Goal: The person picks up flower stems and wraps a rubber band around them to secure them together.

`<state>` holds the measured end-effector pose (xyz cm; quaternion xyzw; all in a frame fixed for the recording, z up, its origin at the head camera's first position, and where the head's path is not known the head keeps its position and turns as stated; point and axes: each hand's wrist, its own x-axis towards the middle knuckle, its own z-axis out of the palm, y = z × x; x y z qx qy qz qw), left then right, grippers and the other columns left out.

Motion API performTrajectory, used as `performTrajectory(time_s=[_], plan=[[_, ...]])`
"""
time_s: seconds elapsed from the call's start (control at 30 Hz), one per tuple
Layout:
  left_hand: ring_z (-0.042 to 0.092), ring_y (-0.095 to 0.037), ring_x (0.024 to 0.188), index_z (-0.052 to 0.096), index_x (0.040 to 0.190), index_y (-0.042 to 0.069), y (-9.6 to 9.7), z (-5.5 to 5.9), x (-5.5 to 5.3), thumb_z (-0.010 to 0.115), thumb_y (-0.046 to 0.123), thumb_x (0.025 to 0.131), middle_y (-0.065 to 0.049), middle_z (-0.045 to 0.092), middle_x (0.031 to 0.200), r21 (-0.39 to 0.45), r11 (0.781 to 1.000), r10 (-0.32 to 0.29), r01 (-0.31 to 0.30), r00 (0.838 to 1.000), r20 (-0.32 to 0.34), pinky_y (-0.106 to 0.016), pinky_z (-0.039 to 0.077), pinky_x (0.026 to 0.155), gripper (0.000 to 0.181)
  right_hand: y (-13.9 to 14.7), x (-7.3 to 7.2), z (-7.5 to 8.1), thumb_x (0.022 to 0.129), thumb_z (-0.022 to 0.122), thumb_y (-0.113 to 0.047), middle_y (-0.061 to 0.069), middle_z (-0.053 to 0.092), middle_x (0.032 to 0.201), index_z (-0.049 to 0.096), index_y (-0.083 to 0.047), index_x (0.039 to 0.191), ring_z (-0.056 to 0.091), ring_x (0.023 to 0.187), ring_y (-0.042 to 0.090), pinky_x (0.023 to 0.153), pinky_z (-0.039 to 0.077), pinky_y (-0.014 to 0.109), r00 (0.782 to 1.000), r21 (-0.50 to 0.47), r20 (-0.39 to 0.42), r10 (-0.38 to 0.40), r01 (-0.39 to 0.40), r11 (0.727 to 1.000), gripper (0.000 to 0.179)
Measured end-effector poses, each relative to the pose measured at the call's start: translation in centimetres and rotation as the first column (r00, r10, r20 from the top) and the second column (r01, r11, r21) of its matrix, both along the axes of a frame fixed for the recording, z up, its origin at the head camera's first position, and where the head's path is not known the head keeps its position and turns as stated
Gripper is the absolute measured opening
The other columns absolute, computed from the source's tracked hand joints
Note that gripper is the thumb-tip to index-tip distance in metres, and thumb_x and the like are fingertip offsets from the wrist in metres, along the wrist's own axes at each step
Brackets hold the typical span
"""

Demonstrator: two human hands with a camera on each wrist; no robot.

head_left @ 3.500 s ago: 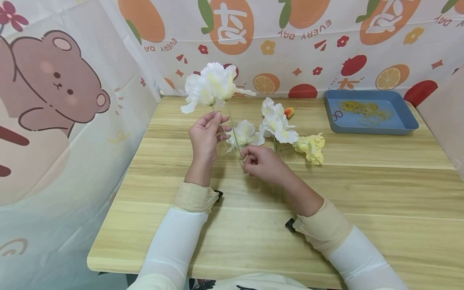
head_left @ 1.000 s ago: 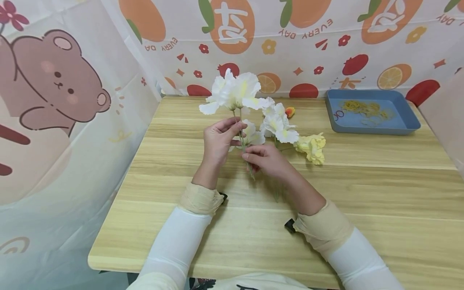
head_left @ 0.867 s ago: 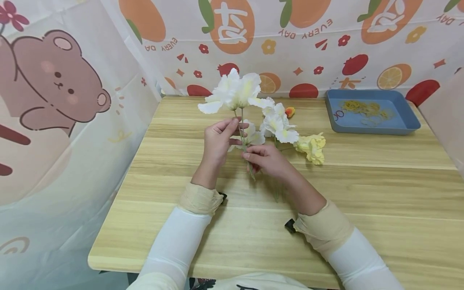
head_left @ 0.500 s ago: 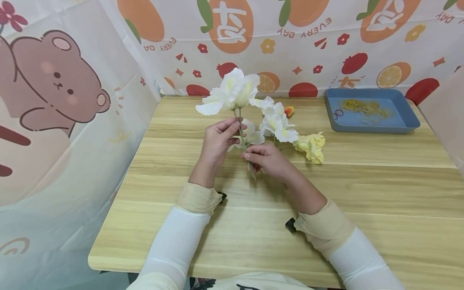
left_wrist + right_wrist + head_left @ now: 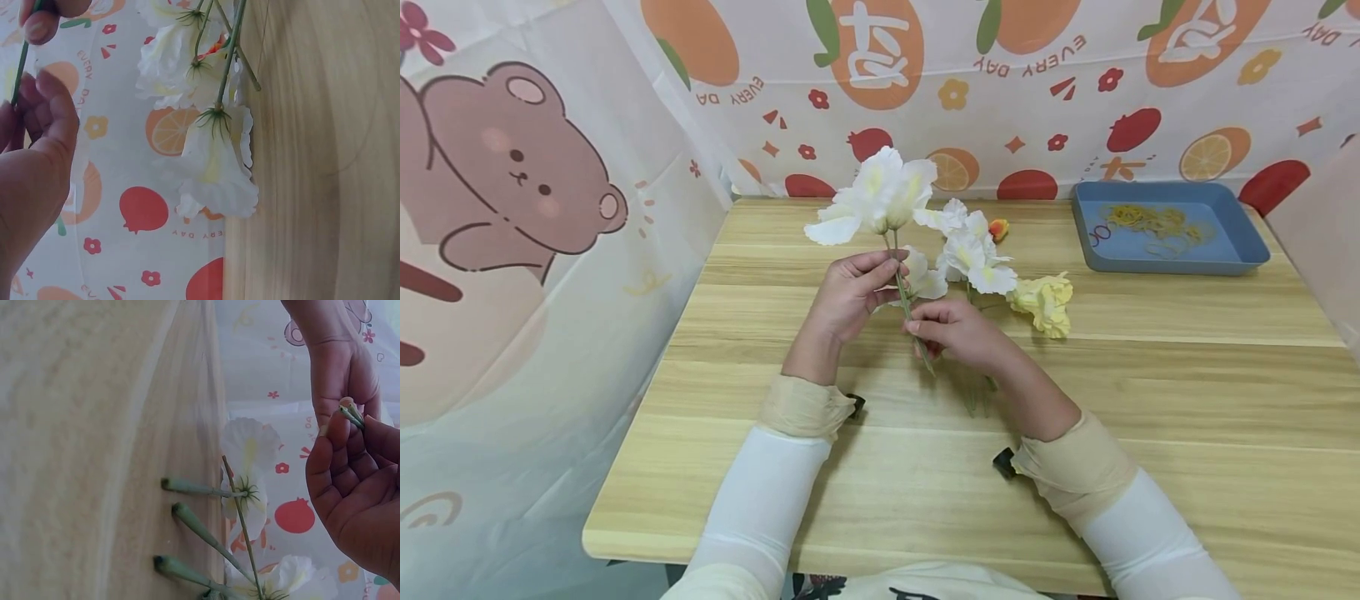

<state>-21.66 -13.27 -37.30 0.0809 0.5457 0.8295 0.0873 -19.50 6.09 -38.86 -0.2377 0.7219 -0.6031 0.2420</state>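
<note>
Two white artificial flowers (image 5: 880,193) with yellow-tinged petals stand upright above the table, their green stems (image 5: 901,287) side by side. My left hand (image 5: 853,296) pinches the stems below the blooms. Lower down, my right hand (image 5: 955,332) pinches the same stems near their bottom ends; in the right wrist view two cut stem ends (image 5: 351,414) poke out between thumb and fingers. Just behind the hands lie more white flowers (image 5: 973,254), one of them (image 5: 925,279) partly hidden by my left hand. A yellow flower (image 5: 1045,305) lies to the right of them.
A blue tray (image 5: 1172,265) holding yellow rubber bands (image 5: 1150,223) and a red one stands at the back right of the wooden table (image 5: 1150,383). A small orange-red flower (image 5: 998,230) lies behind the white blooms. A printed fabric backdrop (image 5: 1015,100) rises along the table's back edge.
Since the oldest frame the two flowers have moved right, and their stems have come together. My right hand now pinches both stems. Over the last half second the flowers sink very slightly.
</note>
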Motion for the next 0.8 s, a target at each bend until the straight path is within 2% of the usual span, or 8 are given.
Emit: performTrajectory(time_s=[0.13,0.27,0.37,0.43,0.6,0.8], plan=[[0.071,-0.015,0.078,0.076,0.097,0.012,-0.23,0.07,0.09,0.054,0.000,0.099,-0.004,0.072,0.087,0.000,0.999,-0.046,0.046,0.998,0.035,-0.035,0.064,0.074,0.025,0.11,-0.09,-0.13,0.101,0.054,-0.009,0.012,0.063,0.067,0.067,0.001,0.093,0.054,0.060,0.022,0.059,0.051,0.033,1.000,0.004,-0.024,0.013,-0.013,1.000,0.019],[0.073,-0.017,0.078,0.074,0.102,0.005,-0.35,0.00,0.13,0.056,0.001,0.099,-0.007,0.073,0.086,0.009,0.998,-0.058,0.058,0.997,0.052,-0.037,0.064,0.072,0.019,0.19,-0.10,-0.19,0.101,0.054,-0.010,0.020,0.062,0.070,0.066,0.000,0.090,0.055,0.064,0.037,0.060,0.052,0.038,0.999,0.020,-0.046,0.027,-0.026,0.999,0.020],[0.072,-0.017,0.077,0.071,0.105,-0.002,-0.33,-0.09,0.10,0.059,0.001,0.097,-0.008,0.072,0.082,0.001,1.000,-0.031,0.031,0.998,0.048,-0.038,0.064,0.070,0.015,0.16,0.00,-0.13,0.102,0.054,-0.010,0.023,0.063,0.073,0.066,0.000,0.089,0.055,0.069,0.045,0.061,0.053,0.040,0.998,0.035,-0.054,0.034,-0.032,0.999,0.020],[0.071,-0.017,0.076,0.069,0.106,-0.007,-0.28,-0.17,0.05,0.060,0.000,0.096,-0.008,0.071,0.081,-0.009,1.000,-0.004,0.004,0.999,0.043,-0.038,0.064,0.069,0.015,0.12,-0.03,-0.19,0.102,0.054,-0.011,0.024,0.065,0.075,0.065,0.000,0.089,0.056,0.068,0.043,0.061,0.053,0.039,0.998,0.047,-0.060,0.032,-0.030,0.998,0.021],[0.072,-0.017,0.075,0.070,0.100,-0.004,0.04,-0.25,-0.02,0.063,-0.001,0.094,-0.005,0.070,0.081,-0.036,0.997,0.066,-0.066,0.998,0.015,-0.038,0.064,0.066,0.010,-0.03,-0.02,-0.30,0.102,0.055,-0.014,0.018,0.065,0.073,0.067,-0.002,0.090,0.057,0.064,0.031,0.059,0.052,0.035,0.996,0.086,-0.087,-0.001,0.008,0.996,0.021],[0.072,-0.016,0.073,0.070,0.099,-0.004,0.28,-0.22,-0.02,0.067,0.002,0.092,-0.004,0.071,0.080,-0.065,0.989,0.135,-0.136,0.990,-0.030,-0.031,0.063,0.059,0.009,-0.15,0.00,-0.33,0.101,0.058,-0.019,0.012,0.060,0.067,0.069,-0.006,0.091,0.057,0.063,0.028,0.056,0.050,0.031,0.991,0.123,-0.131,-0.038,0.054,0.991,0.020]])
